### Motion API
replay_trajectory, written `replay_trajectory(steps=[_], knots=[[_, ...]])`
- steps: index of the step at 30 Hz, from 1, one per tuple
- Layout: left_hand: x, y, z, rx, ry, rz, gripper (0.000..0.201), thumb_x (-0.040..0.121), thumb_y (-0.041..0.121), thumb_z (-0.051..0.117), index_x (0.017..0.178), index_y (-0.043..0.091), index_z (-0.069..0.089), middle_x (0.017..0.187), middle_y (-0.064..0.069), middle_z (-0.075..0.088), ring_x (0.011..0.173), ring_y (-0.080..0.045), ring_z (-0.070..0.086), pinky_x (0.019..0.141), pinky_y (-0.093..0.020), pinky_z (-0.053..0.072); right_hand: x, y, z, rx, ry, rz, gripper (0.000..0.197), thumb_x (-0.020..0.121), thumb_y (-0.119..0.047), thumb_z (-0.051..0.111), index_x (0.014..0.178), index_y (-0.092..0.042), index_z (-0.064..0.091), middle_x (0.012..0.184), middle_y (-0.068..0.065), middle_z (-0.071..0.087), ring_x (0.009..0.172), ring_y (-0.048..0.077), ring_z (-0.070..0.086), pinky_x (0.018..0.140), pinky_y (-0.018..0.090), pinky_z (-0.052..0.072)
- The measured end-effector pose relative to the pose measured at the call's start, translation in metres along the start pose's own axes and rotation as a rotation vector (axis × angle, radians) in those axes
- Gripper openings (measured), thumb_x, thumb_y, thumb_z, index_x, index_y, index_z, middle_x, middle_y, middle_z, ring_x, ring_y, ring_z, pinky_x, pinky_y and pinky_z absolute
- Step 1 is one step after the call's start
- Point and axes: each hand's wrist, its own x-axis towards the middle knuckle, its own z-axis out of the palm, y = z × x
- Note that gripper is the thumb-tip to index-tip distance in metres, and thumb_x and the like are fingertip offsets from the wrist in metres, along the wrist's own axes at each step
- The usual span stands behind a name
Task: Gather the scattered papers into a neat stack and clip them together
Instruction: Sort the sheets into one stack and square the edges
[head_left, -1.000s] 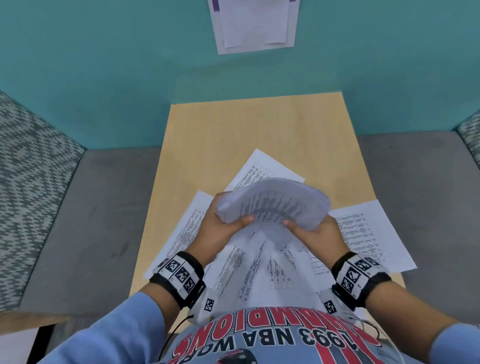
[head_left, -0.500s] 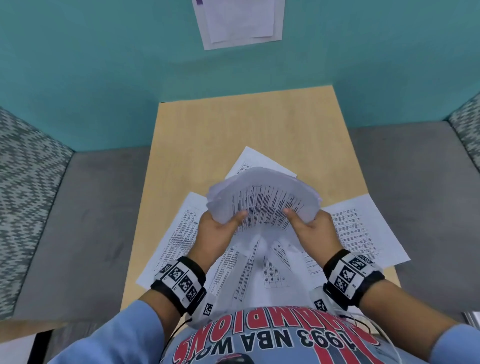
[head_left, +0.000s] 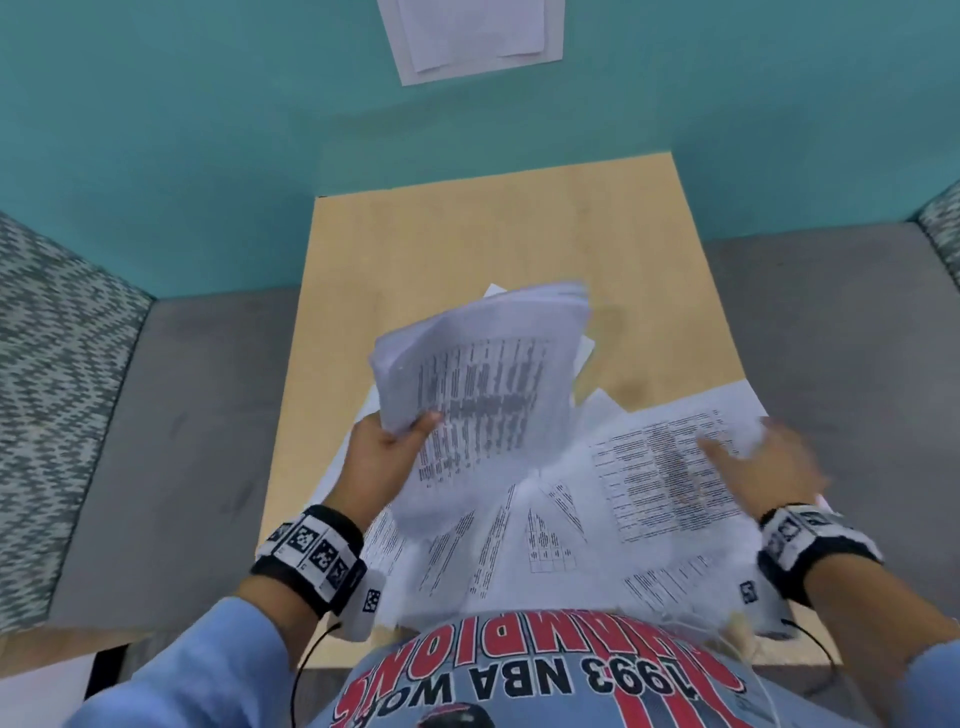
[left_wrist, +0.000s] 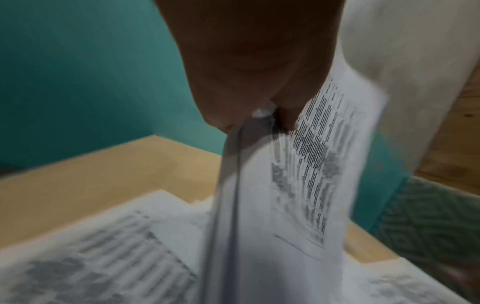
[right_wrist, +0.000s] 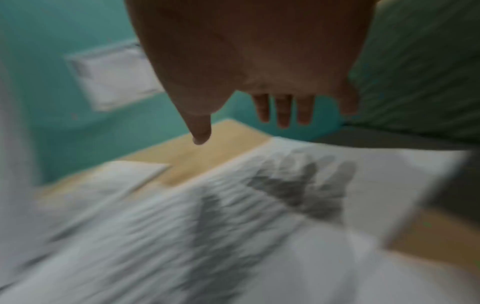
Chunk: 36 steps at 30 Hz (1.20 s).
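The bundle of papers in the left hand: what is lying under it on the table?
Under the bundle, loose printed sheets lie fanned on the table. The part directly beneath is covered.

Loose sheets lie fanned across the near half of the table. Above them on the left, the left hand holds a bundle of papers; the right hand hovers over the rightmost sheet.
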Motion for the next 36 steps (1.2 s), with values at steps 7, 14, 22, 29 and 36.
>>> replay_trajectory(steps=[7,14,22,29,36], knots=[[0.005,-0.022,-0.049,-0.065,0.195,-0.055,0.007,0.098,0.018,0.078,0.095,0.023,0.075,0.092,-0.001,0.074,0.084,-0.023,0.068,0.079,-0.039,0.057,-0.006,0.05,-0.033,0.18,-0.191,0.372,0.079,0.085,-0.041,0.081,0.125,0.023,0.06,0.108,0.037,0.069,0.077,0.036,0.055,0.093,0.055,0.049],[-0.004,-0.041,-0.087,-0.216,0.408,-0.135,0.006,0.097,0.018,0.078,0.101,0.022,0.075,0.102,0.002,0.076,0.1,-0.026,0.074,0.1,-0.048,0.058,0.003,0.007,-0.029,0.733,0.039,-0.01,0.006,0.089,-0.013,0.08,0.092,-0.011,0.074,0.089,0.01,0.078,0.072,0.021,0.069,0.056,0.029,0.061],[-0.033,-0.071,-0.126,-0.327,0.52,-0.169,0.021,0.094,0.019,0.082,0.114,0.015,0.075,0.11,-0.004,0.079,0.11,-0.032,0.075,0.103,-0.052,0.058,0.027,-0.098,-0.024,1.19,-0.541,-0.015,0.028,0.087,-0.021,0.073,0.112,-0.009,0.07,0.101,0.008,0.076,0.084,0.021,0.076,0.081,0.037,0.064],[-0.06,-0.112,-0.154,-0.39,0.455,-0.237,0.05,0.082,0.034,0.091,0.124,0.01,0.076,0.122,-0.012,0.081,0.113,-0.034,0.077,0.105,-0.061,0.057,0.022,-0.177,0.038,0.799,-0.254,-0.02,0.056,0.098,-0.028,0.068,0.142,0.002,0.053,0.123,0.016,0.068,0.107,0.033,0.065,0.093,0.035,0.047],[-0.073,-0.121,-0.162,-0.318,0.301,-0.331,0.041,0.088,0.026,0.086,0.118,-0.001,0.077,0.111,-0.018,0.083,0.103,-0.04,0.08,0.097,-0.061,0.061,0.007,-0.226,0.11,0.248,-0.001,-0.24,0.034,0.085,-0.036,0.078,0.104,-0.008,0.073,0.124,0.019,0.069,0.112,0.041,0.067,0.101,0.054,0.052]])
